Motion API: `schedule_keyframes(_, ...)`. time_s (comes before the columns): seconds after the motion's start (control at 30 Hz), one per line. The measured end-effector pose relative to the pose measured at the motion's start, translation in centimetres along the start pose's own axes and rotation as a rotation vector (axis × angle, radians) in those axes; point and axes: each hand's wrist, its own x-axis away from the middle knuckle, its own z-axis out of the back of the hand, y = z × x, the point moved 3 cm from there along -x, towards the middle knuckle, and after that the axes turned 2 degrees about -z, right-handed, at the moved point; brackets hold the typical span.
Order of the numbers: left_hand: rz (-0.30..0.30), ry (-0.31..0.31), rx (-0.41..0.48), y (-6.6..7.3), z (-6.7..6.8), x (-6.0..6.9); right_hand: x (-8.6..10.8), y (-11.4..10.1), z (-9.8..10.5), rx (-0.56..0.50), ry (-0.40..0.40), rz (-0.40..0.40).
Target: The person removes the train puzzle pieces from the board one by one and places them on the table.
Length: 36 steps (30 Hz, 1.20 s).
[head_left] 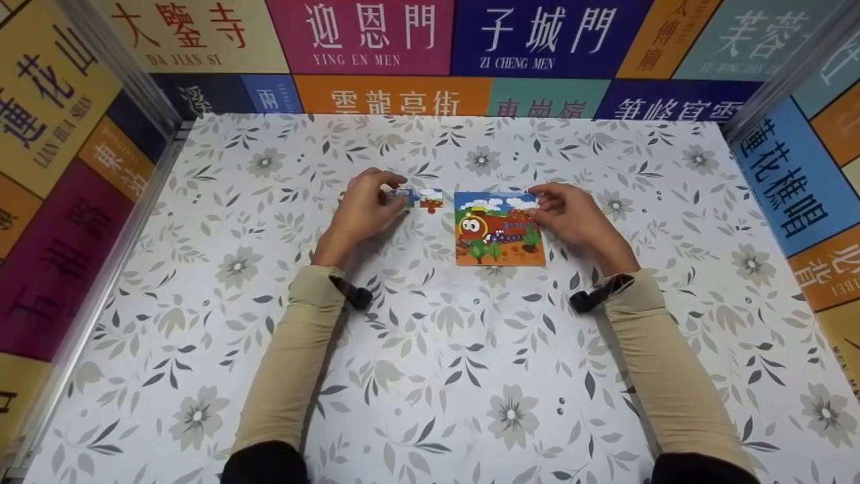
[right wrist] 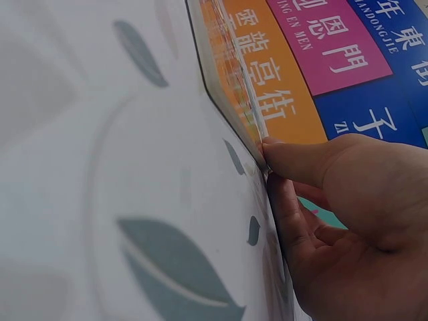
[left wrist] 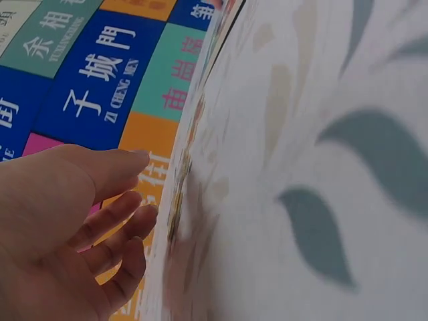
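Observation:
A square jigsaw puzzle (head_left: 494,235) with a red cartoon train, clouds and green trees lies flat on the table. My right hand (head_left: 571,212) pinches its right edge between thumb and fingers; the right wrist view shows the thumb at the corner of the puzzle's thin side. Left of the puzzle lie two small jigsaw pieces, a blue-and-green one (head_left: 405,196) and a white, green and red one (head_left: 431,199). Over the blue-and-green piece is my left hand (head_left: 366,205), its thumb partly covering it. In the left wrist view the thumb and loosely bent fingers stand apart, nothing visible between them.
The table (head_left: 430,376) has a white cover with grey flowers and leaves. Coloured panels with large characters (head_left: 376,37) rise behind it and at both sides. A metal frame edge (head_left: 101,302) runs along the left side.

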Motion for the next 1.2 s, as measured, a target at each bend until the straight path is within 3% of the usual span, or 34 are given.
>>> schedule_keyframes(0.6, -0.038, -0.155, -0.037, 4.4, -6.0, -1.2, 0.1, 0.2, -0.1, 0.008, -0.008, 0.010)
schedule_keyframes(0.83, -0.024, -0.169, -0.088, 5.6, -7.1, -1.7, 0.2, 0.1, 0.0, -0.005, -0.020, -0.001)
schedule_keyframes(1.2, 0.007, -0.186, -0.260, 6.8, -7.9, -2.1, 0.2, 0.0, 0.0, -0.007, -0.020, -0.012)
